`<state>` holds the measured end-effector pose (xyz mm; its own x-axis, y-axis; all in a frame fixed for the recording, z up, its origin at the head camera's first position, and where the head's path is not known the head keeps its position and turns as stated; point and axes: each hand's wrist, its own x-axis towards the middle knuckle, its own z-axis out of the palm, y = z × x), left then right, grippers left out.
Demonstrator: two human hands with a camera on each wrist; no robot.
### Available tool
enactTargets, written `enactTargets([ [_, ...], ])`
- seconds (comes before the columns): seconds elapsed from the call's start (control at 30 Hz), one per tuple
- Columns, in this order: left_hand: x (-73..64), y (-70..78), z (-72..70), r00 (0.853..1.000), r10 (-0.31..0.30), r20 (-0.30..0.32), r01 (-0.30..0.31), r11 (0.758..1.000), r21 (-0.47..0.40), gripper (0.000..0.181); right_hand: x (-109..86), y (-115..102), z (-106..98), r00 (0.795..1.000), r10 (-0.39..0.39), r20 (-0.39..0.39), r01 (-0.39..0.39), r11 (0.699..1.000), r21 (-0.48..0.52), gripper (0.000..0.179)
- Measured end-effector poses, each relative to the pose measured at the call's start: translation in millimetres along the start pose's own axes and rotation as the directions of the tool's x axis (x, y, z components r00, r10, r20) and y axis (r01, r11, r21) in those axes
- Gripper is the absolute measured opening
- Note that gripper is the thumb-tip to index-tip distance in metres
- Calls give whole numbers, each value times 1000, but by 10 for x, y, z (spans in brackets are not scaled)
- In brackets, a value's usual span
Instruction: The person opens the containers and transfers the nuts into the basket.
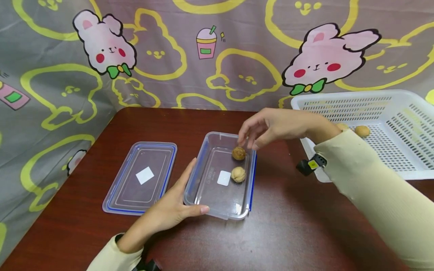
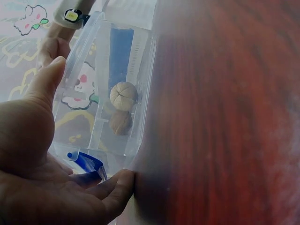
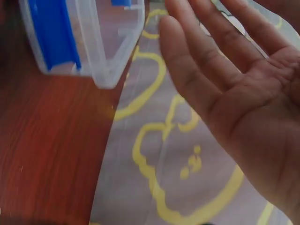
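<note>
My left hand (image 1: 173, 205) grips the clear plastic container (image 1: 207, 192) at its left side, thumb over the front rim and fingers along the outside wall. Two walnuts lie inside along the right wall: a darker brown walnut (image 1: 239, 153) and, nearer me, a pale walnut (image 1: 238, 174). Both also show through the wall in the left wrist view, the pale walnut (image 2: 123, 96) above the darker walnut (image 2: 121, 123). Over the container's far right rim hovers my right hand (image 1: 276, 126), fingers loosely bent. Its palm (image 3: 262, 108) shows nothing held in the right wrist view.
A clear lid (image 1: 130, 188) with a blue seal and a white sticker lies on the dark wooden table (image 1: 271, 233), left of the container. At the right stands a white perforated basket (image 1: 400, 146) with tan walnuts (image 1: 362, 131) inside. A patterned curtain (image 1: 162, 45) hangs behind.
</note>
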<state>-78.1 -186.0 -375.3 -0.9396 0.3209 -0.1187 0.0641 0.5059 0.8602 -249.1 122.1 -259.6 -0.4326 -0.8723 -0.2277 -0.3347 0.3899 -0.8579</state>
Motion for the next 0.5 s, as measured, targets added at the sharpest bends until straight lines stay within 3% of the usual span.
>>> enactTargets([
  [0.5,8,1,-12,1000,6,6,-6,1000,-2,121,540,20,228,972,70,223,-59,997,-55,25],
])
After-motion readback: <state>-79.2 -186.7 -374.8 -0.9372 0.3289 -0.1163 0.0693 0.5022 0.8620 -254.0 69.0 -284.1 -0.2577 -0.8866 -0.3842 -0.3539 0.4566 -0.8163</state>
